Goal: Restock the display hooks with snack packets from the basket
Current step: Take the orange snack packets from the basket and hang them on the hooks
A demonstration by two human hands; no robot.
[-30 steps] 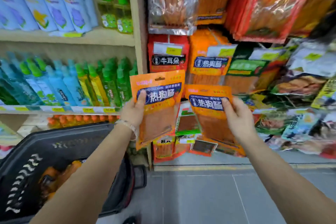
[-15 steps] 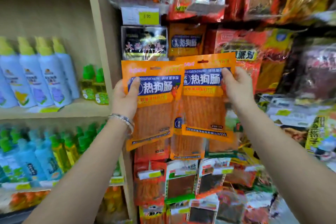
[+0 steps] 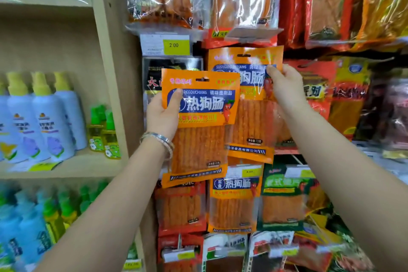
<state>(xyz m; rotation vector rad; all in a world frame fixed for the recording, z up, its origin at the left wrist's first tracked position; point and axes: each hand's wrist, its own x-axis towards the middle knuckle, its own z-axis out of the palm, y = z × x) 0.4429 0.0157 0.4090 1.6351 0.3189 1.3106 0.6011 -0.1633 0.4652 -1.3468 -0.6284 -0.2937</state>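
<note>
My left hand (image 3: 162, 115) grips an orange snack packet (image 3: 199, 130) by its upper left edge, held upright in front of the display. My right hand (image 3: 284, 87) grips a second, identical orange snack packet (image 3: 247, 117) by its upper right edge, higher and partly behind the first. Its hang hole sits just under a row of clear packets (image 3: 240, 0). Any hook behind it is hidden. The basket is out of view.
The wall is crowded with hanging snack packets: a matching orange packet (image 3: 234, 203) below, red packets (image 3: 318, 86) to the right, and a price tag (image 3: 165, 44) above. A wooden upright (image 3: 112, 73) separates shelves of spray bottles (image 3: 42, 121) on the left.
Both hands have risen with their packets from low near the basket to the upper display rows. The right packet now sits higher, close against the wall. The basket has left the view.
</note>
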